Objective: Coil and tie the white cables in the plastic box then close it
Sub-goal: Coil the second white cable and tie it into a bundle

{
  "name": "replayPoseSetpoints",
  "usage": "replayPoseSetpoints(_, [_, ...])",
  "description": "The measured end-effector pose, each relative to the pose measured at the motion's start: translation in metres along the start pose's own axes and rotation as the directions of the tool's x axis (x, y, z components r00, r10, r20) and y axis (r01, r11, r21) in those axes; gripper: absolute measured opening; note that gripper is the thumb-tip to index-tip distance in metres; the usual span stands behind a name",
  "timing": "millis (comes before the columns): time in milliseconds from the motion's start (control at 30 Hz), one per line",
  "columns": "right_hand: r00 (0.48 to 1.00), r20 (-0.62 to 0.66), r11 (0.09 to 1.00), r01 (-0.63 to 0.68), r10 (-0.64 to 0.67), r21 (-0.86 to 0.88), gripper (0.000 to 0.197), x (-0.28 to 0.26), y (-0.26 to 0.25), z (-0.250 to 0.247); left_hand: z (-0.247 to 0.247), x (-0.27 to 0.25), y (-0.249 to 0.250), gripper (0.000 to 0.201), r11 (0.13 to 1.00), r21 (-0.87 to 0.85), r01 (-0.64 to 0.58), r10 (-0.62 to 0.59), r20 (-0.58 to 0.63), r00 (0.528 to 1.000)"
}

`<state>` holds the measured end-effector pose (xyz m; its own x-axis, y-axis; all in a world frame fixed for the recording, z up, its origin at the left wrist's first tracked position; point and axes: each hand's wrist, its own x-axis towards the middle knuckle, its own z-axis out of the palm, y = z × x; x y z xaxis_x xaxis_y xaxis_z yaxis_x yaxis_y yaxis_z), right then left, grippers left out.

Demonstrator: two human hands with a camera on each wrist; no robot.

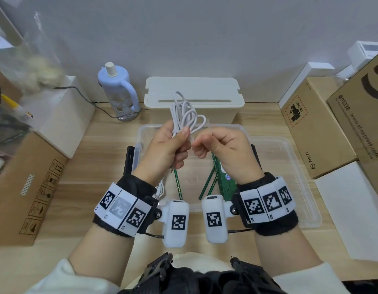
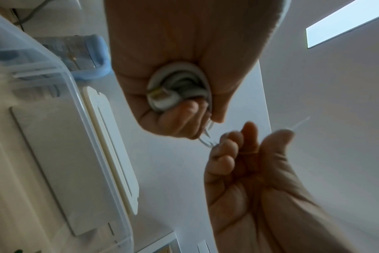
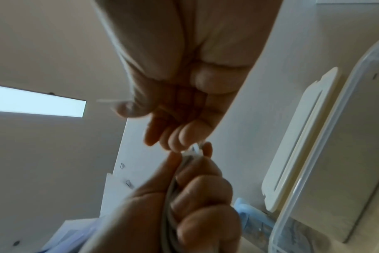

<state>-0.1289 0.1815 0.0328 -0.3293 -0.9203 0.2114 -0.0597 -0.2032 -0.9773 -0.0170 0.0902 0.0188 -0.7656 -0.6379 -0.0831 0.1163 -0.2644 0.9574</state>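
Presently, items as seen:

1. Left hand – raised above the clear plastic box, fingers and thumb curled tight round a coiled white cable. Loops stood up out of the fist; in left wrist view the bundle's lower end and a plug showed inside the grip.
2. Right hand – just beside left, fingers curled, tips at a thin clear tie running between the two hands. One thin end stuck out past the thumb. Grip narrow, a pinch; exact hold on the tie blurred.
3. Clear plastic box – on wooden desk, open, under both hands. Inside: green pencils, green flat pack. A 2nd white cable end hung near left wrist; where it ended, can't tell.
4. Clear lid – lying to the right of box, partly under it or touching; can't tell which.
5. White slotted case – behind box, against wall.
6. Pale blue bottle w/ handle – left of case.
7. Cardboard cartons – right side, stacked w/ white boxes; another carton at left.
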Motion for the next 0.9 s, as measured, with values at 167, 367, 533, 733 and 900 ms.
replayPoseSetpoints(167, [0.999,-0.033,1.0,0.018,-0.018,-0.003,0.046,-0.001,-0.001,-0.001,0.003,-0.003,0.0,0.019,0.996,0.086,-0.003,0.003,0.007,1.0])
replayPoseSetpoints(367, [0.999,-0.046,0.997,-0.022,0.019,-0.071,0.047,-0.003,-0.006,-0.001,0.001,-0.003,-0.004,0.013,0.918,0.396,0.021,-0.039,0.038,0.999])
replayPoseSetpoints(533, [0.998,-0.016,0.998,-0.054,0.055,0.03,0.049,-0.002,-0.008,0.009,0.002,-0.004,-0.005,0.006,0.899,0.437,0.019,-0.033,0.025,0.999])
replayPoseSetpoints(733, [0.995,0.072,0.995,-0.067,0.072,-0.076,0.076,-0.002,-0.007,0.018,0.002,-0.003,-0.008,0.008,0.844,0.534,-0.038,0.045,0.0,0.999])
replayPoseSetpoints(900, [1.0,0.016,1.0,0.027,-0.027,0.004,0.045,-0.002,-0.023,0.013,0.002,-0.004,0.006,0.022,0.94,0.341,0.023,-0.05,0.071,0.996])
